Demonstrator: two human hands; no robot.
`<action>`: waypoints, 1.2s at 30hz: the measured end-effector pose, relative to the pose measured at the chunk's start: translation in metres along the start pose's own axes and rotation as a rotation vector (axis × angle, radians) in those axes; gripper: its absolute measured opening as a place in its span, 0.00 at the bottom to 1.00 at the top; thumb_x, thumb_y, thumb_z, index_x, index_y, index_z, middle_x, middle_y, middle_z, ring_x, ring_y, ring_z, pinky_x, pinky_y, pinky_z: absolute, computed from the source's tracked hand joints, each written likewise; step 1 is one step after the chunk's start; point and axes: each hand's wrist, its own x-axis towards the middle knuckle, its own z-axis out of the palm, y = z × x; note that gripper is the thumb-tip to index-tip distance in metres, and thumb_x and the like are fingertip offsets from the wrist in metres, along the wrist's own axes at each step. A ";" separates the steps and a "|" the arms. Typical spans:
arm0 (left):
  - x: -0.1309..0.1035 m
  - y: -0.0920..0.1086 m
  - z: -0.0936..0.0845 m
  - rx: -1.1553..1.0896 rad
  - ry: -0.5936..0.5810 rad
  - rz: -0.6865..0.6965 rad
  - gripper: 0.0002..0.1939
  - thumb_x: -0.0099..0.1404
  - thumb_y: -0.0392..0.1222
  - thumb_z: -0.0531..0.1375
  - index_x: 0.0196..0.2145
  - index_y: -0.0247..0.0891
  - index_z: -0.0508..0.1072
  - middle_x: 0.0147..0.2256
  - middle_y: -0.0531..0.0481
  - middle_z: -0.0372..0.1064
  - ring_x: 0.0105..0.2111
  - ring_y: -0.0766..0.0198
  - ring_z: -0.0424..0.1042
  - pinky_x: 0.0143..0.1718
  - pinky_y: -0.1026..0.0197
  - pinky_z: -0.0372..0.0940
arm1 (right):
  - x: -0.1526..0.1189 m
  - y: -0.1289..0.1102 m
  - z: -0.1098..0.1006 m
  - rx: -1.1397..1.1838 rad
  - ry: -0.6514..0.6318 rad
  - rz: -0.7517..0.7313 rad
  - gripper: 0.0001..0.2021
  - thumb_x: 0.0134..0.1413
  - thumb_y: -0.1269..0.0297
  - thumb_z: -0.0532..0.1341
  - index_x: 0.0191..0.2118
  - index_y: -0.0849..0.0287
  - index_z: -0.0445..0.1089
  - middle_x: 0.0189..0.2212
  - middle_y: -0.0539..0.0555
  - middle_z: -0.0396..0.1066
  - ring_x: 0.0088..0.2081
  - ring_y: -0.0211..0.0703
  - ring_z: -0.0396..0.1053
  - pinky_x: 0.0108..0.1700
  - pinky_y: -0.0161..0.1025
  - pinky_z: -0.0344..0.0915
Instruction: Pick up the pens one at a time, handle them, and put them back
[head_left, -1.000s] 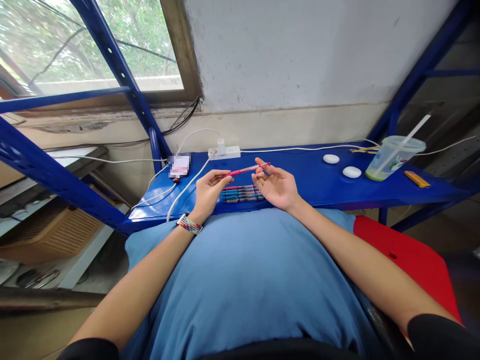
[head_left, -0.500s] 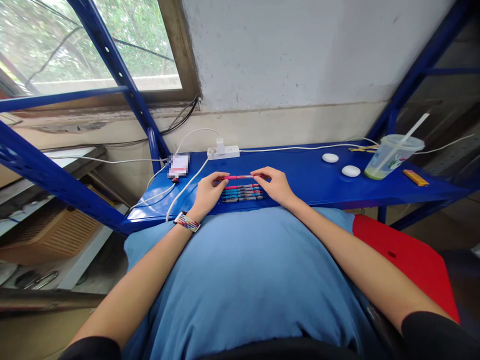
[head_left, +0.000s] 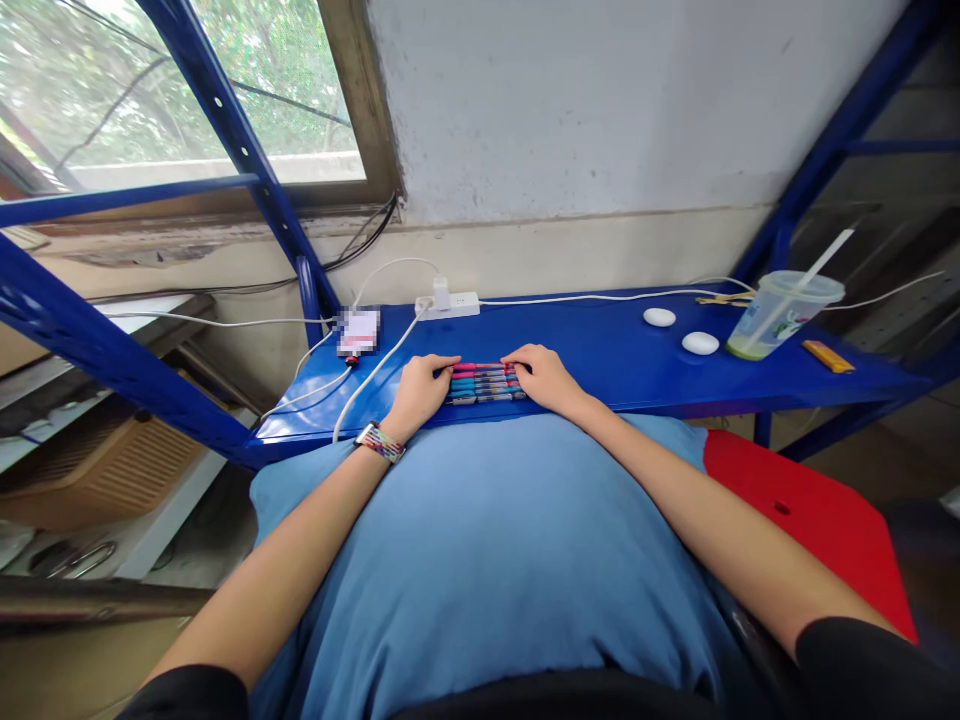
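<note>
Several pens (head_left: 486, 384) with teal, grey and pink parts lie side by side across the blue shelf, close to its front edge. At the far side of this row is a pink pen (head_left: 480, 366), lying against or just beside the others. My left hand (head_left: 421, 388) is closed on its left end, thumb and fingers pinched, with a colourful band on the wrist. Around the right end, the fingers of my right hand (head_left: 551, 376) are closed too. Both pen ends are partly hidden by my fingertips.
Behind the pens, a white power strip (head_left: 455, 304) with cables sits by the wall. A blurred-out object (head_left: 358, 332) lies left. On the right are two white egg-shaped objects (head_left: 700, 344), a plastic cup (head_left: 780, 315) with a straw and an orange-yellow packet (head_left: 828, 357).
Both hands have come down toward me with the pink pen, from slightly beyond the row to right against it. The other pens look unmoved.
</note>
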 end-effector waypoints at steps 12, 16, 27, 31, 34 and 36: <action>0.000 -0.007 0.005 -0.071 0.051 0.065 0.15 0.68 0.37 0.60 0.42 0.46 0.88 0.43 0.45 0.85 0.45 0.45 0.80 0.58 0.40 0.70 | -0.001 0.009 0.008 -0.009 0.013 -0.068 0.26 0.59 0.82 0.54 0.51 0.58 0.86 0.49 0.60 0.81 0.50 0.55 0.73 0.59 0.51 0.70; -0.001 -0.004 0.004 -0.100 0.045 0.056 0.14 0.68 0.37 0.60 0.39 0.46 0.87 0.42 0.45 0.84 0.45 0.46 0.79 0.59 0.41 0.69 | -0.003 0.008 0.008 0.021 0.014 -0.067 0.24 0.61 0.81 0.54 0.50 0.57 0.85 0.50 0.60 0.81 0.51 0.55 0.72 0.59 0.51 0.70; 0.001 -0.002 0.007 -0.356 0.067 -0.066 0.16 0.74 0.48 0.58 0.50 0.42 0.83 0.52 0.44 0.82 0.55 0.47 0.77 0.62 0.45 0.67 | 0.004 0.006 0.012 0.348 0.168 0.154 0.20 0.64 0.74 0.57 0.52 0.55 0.84 0.56 0.57 0.82 0.59 0.54 0.76 0.68 0.54 0.67; 0.002 -0.001 0.017 -0.579 0.063 -0.105 0.19 0.76 0.54 0.58 0.54 0.44 0.80 0.59 0.46 0.79 0.64 0.48 0.72 0.69 0.47 0.63 | 0.008 0.001 0.018 0.627 0.163 0.248 0.20 0.61 0.72 0.59 0.52 0.53 0.83 0.59 0.53 0.81 0.63 0.53 0.75 0.70 0.54 0.66; 0.004 -0.003 0.026 -0.720 0.064 -0.096 0.19 0.77 0.54 0.56 0.54 0.44 0.80 0.62 0.46 0.77 0.67 0.51 0.70 0.72 0.48 0.61 | 0.008 -0.005 0.019 0.711 0.136 0.250 0.19 0.60 0.71 0.60 0.52 0.52 0.83 0.60 0.53 0.80 0.65 0.54 0.73 0.72 0.56 0.64; 0.005 -0.003 0.030 -0.777 0.067 -0.093 0.18 0.77 0.53 0.56 0.52 0.44 0.80 0.61 0.46 0.77 0.67 0.53 0.71 0.72 0.49 0.61 | 0.008 -0.009 0.019 0.721 0.118 0.228 0.18 0.60 0.70 0.61 0.51 0.52 0.84 0.60 0.53 0.80 0.69 0.54 0.69 0.74 0.56 0.59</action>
